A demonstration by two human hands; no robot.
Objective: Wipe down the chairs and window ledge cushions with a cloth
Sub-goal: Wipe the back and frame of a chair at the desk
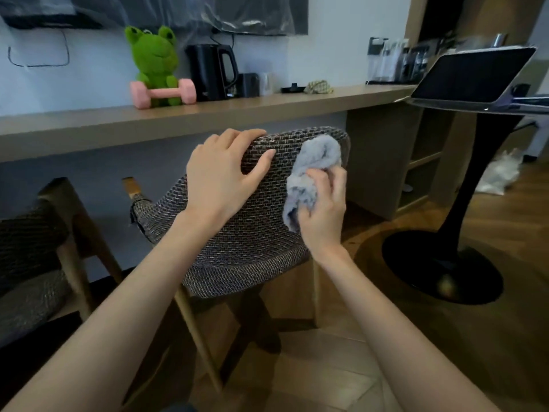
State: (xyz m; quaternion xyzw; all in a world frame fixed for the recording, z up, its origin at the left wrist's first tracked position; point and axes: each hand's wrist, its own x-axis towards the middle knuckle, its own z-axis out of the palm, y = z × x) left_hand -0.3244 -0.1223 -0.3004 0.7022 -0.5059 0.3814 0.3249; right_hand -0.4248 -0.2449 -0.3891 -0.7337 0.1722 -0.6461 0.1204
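Against the back of the woven chair (237, 233) in front of you, your right hand (322, 208) is closed around a bunched grey cloth (312, 171), pressing it to the fabric near the top right corner of the backrest. Your left hand (221, 176) grips the top edge of the same backrest, fingers curled over the rim and thumb spread across the weave, just beside the cloth. A second chair (32, 248) of the same weave stands at your left. Behind the backrest runs a long wooden worktop (267, 107) carrying a green plush frog (154, 60) with a pink dumbbell (162, 93), a black kettle (212, 71) and a tray of bottles (392, 62) whose contents you cannot make out. To your right stands a black pedestal table (445, 263).
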